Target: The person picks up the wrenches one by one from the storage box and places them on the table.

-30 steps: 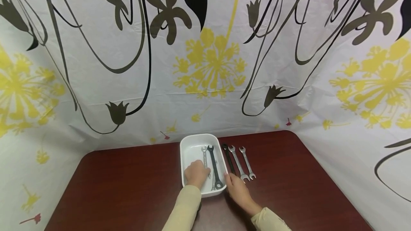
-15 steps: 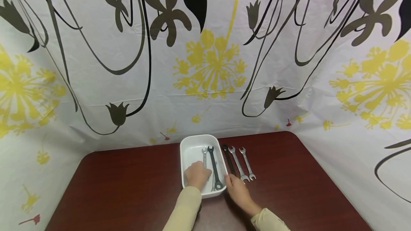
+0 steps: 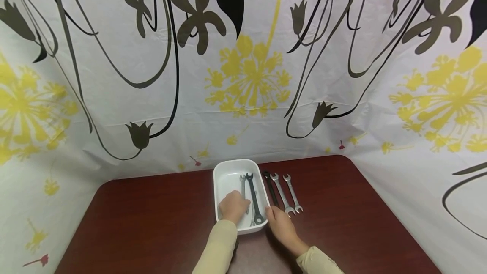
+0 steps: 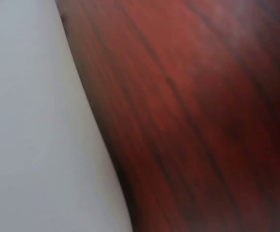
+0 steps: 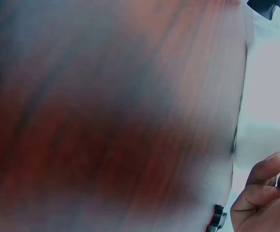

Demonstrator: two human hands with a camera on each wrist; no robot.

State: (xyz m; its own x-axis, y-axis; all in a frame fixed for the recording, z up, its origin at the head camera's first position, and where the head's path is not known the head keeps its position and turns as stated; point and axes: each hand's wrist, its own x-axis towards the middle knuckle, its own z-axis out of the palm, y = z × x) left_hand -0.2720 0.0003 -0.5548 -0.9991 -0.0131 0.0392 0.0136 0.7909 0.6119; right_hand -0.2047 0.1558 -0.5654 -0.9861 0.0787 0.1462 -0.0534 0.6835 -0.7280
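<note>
A white tray [image 3: 227, 165] stands near the table's back edge. My left hand [image 3: 233, 207] reaches inside it with curled fingers, its thumb over the lower part of a small silver wrench [image 3: 243, 185]. Next to that lies a long dark wrench [image 3: 254, 198] with a ring end, and part of another silver wrench [image 3: 253, 218] shows beside it. My right hand [image 3: 284, 228] grips the tray's right rim near the front corner. The right wrist view shows curled fingers [image 5: 263, 186] against the white tray [image 5: 270, 96]. The left hand's fingertips are hidden in the head view.
Right of the tray, a dark wrench [image 3: 272, 189] and two silver wrenches, one larger [image 3: 281, 191] and one smaller [image 3: 292, 193], lie side by side on the brown table [image 3: 152, 223]. A patterned cloth [image 3: 251, 138] hangs behind and around the table.
The small silver wrench has shifted slightly under my left hand. My right hand stays at the tray's rim.
</note>
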